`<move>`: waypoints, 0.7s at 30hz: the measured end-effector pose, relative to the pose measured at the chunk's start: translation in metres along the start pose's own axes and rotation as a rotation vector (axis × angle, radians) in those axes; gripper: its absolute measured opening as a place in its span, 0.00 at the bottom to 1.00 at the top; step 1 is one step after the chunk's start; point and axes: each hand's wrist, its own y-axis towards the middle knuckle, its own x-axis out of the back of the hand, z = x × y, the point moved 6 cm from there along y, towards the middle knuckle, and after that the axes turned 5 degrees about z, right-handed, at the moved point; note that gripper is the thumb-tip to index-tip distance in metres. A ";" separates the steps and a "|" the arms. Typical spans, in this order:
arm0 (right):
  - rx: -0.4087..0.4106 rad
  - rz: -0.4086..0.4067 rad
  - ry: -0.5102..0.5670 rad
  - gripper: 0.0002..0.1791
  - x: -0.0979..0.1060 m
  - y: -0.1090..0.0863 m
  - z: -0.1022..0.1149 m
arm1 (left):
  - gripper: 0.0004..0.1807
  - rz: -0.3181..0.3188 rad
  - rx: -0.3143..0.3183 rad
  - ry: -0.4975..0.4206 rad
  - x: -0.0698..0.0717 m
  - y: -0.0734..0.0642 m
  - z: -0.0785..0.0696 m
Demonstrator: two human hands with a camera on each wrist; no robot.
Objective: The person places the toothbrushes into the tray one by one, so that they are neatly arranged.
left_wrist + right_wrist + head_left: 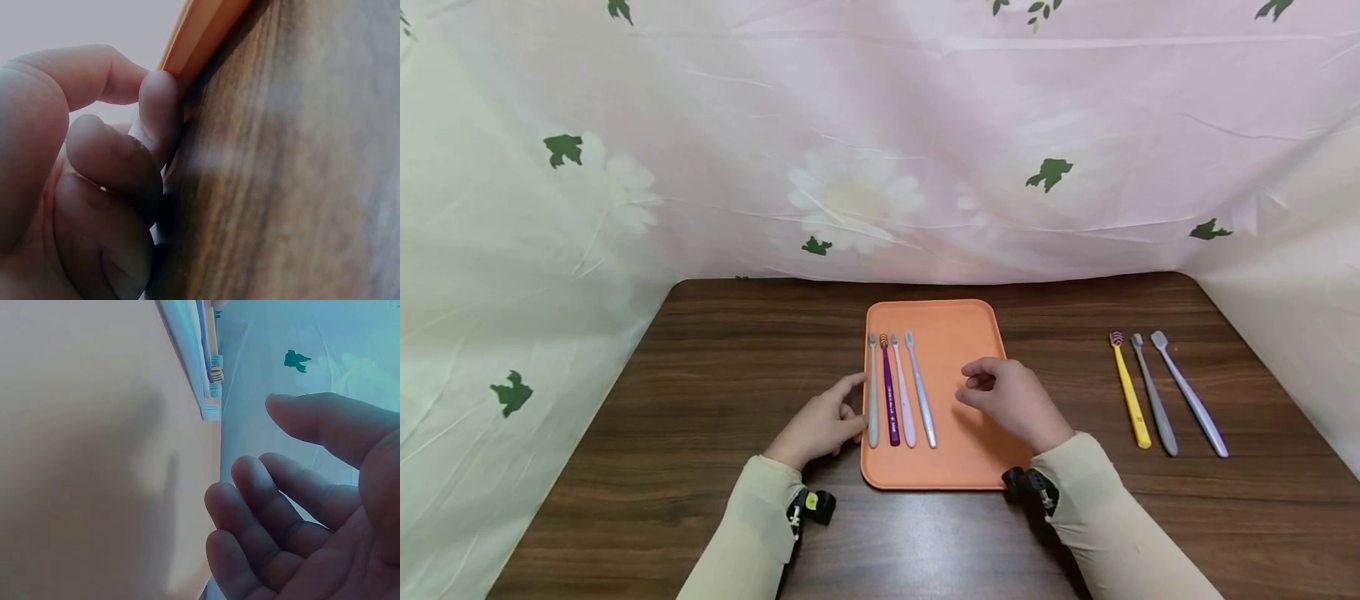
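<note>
An orange tray (955,333) lies on the table, with several toothbrushes side by side on its left half: grey-green (873,408), purple (891,400), pale pink (904,400) and light blue (922,400). At the tray's left edge, my left hand (820,425) pinches the rim; the left wrist view shows thumb and finger meeting on the tray's edge (197,37). My right hand (1015,402) hovers over the right part of the tray. Its fingers are loosely bent and hold nothing, as the right wrist view of this hand (300,512) shows.
Three more toothbrushes lie on the wooden table (715,375) right of the tray: yellow (1131,396), grey (1156,402) and lavender-blue (1191,396). A floral cloth (925,167) hangs behind the table and along both sides.
</note>
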 end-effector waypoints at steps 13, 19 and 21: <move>-0.025 0.000 0.000 0.18 0.004 -0.002 -0.006 | 0.36 0.001 -0.003 0.009 0.000 0.001 0.001; -0.044 0.003 0.007 0.18 0.006 -0.004 -0.008 | 0.36 0.001 -0.009 0.010 0.000 0.001 0.000; -0.046 0.005 0.013 0.19 0.007 -0.004 -0.008 | 0.36 0.001 -0.009 0.009 0.000 0.001 0.000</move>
